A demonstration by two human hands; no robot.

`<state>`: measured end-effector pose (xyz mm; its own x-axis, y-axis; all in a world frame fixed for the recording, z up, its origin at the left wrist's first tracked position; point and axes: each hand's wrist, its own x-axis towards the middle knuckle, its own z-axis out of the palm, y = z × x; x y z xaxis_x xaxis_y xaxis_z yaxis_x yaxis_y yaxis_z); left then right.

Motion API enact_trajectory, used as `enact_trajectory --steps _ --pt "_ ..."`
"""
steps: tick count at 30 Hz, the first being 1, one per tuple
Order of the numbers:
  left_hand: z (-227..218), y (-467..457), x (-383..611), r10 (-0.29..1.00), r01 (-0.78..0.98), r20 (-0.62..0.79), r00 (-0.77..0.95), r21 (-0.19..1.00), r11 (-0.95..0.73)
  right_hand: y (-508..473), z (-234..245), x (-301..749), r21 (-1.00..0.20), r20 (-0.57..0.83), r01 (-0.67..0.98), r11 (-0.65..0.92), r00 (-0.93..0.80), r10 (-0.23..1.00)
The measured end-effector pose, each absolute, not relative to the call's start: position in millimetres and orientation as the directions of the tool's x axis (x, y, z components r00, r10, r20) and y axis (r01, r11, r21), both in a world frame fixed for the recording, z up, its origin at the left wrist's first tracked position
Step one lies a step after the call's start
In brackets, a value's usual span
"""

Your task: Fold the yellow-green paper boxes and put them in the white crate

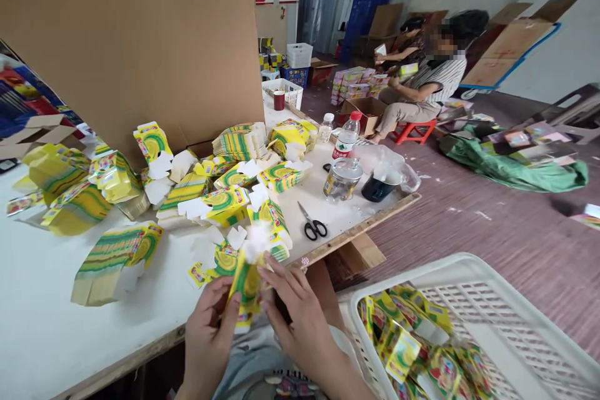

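A small yellow-and-green carton (246, 284) is held upright between my two hands, above my lap at the table's edge. My left hand (210, 325) grips its left side with thumb and fingers. On the other side my right hand (295, 306) has its fingers closed against the carton near the upper part, where a white flap stands up, blurred. Just beyond lie more cartons of the same print (225, 259), some flat, some with white flaps raised. A fanned stack of flat cartons (112, 262) rests to the left on the white table (42, 325).
Black-handled scissors (313, 225), a clear jar (343, 179), a red-capped bottle (345, 137) and a dark pot (379, 187) stand at the table's right. A white basket (473, 262) with cartons is at lower right. A large cardboard box (131, 31) rises behind. Two people (435, 81) sit beyond.
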<state>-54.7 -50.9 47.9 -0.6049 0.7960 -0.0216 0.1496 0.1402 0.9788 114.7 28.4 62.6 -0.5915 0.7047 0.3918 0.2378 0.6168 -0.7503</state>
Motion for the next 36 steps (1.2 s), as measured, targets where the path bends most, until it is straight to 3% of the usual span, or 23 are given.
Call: enact_trajectory --steps 5,9,13,15,17,21,24,27,31,36 --pt "48.6 -46.5 -31.7 0.893 -0.046 -0.124 -0.433 0.992 0.116 23.7 56.5 113.4 -0.803 0.407 0.210 0.558 -0.491 0.770" --pt "44.6 -38.4 -24.9 0.972 -0.223 -0.178 -0.154 0.965 0.141 15.4 55.9 121.0 -0.902 0.324 0.171 0.396 -0.340 0.883" --pt "35.5 -28.5 -12.6 0.973 -0.450 -0.202 0.113 0.863 0.231 8.8 52.1 125.8 -0.958 0.251 0.067 0.280 -0.276 0.928" --pt "32.7 -23.3 -5.7 0.960 -0.515 -0.224 0.165 0.811 0.278 8.1 49.4 129.4 -0.959 0.261 0.058 0.278 -0.210 0.942" --pt "32.3 -18.8 -0.2 0.960 -0.554 -0.257 0.111 0.786 0.275 9.4 46.6 134.3 -0.946 0.297 0.101 0.310 -0.119 0.947" --pt "34.8 -14.4 4.8 0.957 -0.490 -0.288 -0.025 0.838 0.240 13.1 38.8 144.1 -0.933 0.247 0.224 0.281 -0.167 0.954" --pt "34.4 -15.7 4.5 0.971 -0.312 -0.235 -0.037 0.926 0.212 12.6 30.9 149.9 -0.924 0.180 0.309 0.227 -0.174 0.968" --pt "33.4 -19.4 1.9 0.984 -0.186 -0.164 -0.067 0.971 0.150 11.6 26.7 156.8 -0.944 0.172 0.265 0.196 -0.110 0.979" --pt "36.5 -23.1 -5.2 0.991 -0.198 -0.129 0.041 0.971 0.135 13.1 31.6 171.8 -0.966 0.179 0.152 0.209 -0.186 0.966" --pt "37.6 -23.8 -11.4 0.962 -0.246 -0.174 0.209 0.943 0.224 16.6 41.1 186.0 -0.940 0.146 0.232 0.251 -0.390 0.909"
